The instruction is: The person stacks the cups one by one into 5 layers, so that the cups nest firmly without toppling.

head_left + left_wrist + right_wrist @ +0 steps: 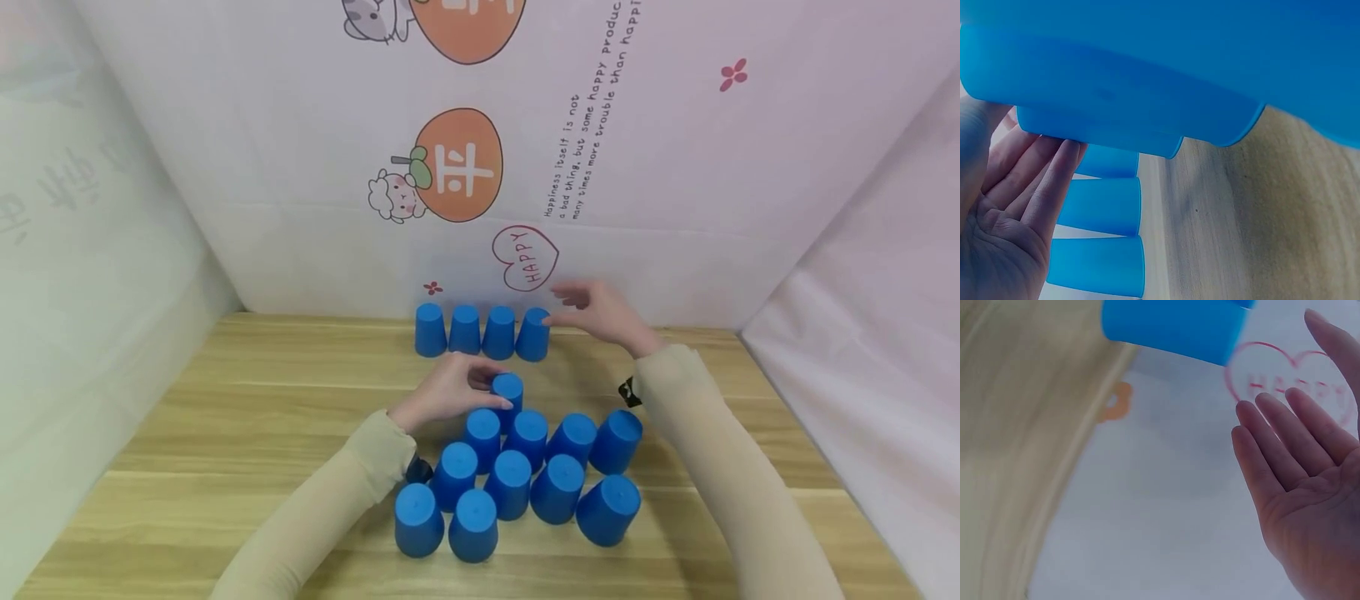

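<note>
My left hand point(454, 388) holds an upside-down blue plastic cup point(508, 387) between thumb and fingers, at the far end of a cluster of similar cups. In the left wrist view its fingers point(1054, 187) lie along a cup's side, while the thumb is partly hidden. My right hand point(602, 315) is beside the rightmost blue cup point(533, 335) of the back row. Its fingers are extended and spread in the right wrist view, where the palm point(1322, 519) shows with nothing in it and a gap to the blue cup point(1172, 328).
Several upside-down cups point(464, 331) form a row along the table's back edge. Nearer me, more cups point(512, 483) stand closely grouped, the rightmost ones leaning. A printed white cloth point(337, 250) hangs behind the wooden table point(225, 467), and dark wrist devices point(630, 392) sit at both cuffs.
</note>
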`<state>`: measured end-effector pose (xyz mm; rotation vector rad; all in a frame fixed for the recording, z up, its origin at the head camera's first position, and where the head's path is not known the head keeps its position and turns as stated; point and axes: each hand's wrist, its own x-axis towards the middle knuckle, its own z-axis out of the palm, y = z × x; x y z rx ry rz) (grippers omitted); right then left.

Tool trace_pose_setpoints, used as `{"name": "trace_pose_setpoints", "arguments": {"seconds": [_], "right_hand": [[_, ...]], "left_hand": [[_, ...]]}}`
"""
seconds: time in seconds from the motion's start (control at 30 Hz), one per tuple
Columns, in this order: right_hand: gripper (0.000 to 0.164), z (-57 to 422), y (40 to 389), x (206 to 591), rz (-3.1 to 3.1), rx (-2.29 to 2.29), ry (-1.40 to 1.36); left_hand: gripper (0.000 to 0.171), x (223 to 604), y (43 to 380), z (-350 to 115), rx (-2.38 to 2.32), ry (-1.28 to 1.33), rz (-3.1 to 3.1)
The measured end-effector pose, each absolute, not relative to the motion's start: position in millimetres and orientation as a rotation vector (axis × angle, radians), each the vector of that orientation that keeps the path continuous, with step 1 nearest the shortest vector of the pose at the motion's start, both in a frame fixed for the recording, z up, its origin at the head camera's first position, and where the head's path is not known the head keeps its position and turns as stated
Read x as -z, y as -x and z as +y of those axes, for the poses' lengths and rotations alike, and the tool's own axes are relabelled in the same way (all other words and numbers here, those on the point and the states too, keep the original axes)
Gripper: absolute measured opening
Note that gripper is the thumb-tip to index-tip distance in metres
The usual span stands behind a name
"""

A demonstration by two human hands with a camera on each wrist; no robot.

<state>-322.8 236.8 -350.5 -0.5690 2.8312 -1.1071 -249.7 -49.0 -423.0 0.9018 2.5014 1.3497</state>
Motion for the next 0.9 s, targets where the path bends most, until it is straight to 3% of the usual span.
{"name": "trace_pose_setpoints", "arguments": {"seconds": [0.47,0.9], "right_hand": [[0.063,278.1,254.4,325.2,2.84,1.23,0.551],[0.064,309.2,198.9,362.6,2.833,1.129,0.578]], "left_hand": [[0.049,421.8,248.3,-49.8,-1.344,-0.854,2.511],[0.048,422.7,249.5,-49.6,-1.357,-0.865,2.504]]}}
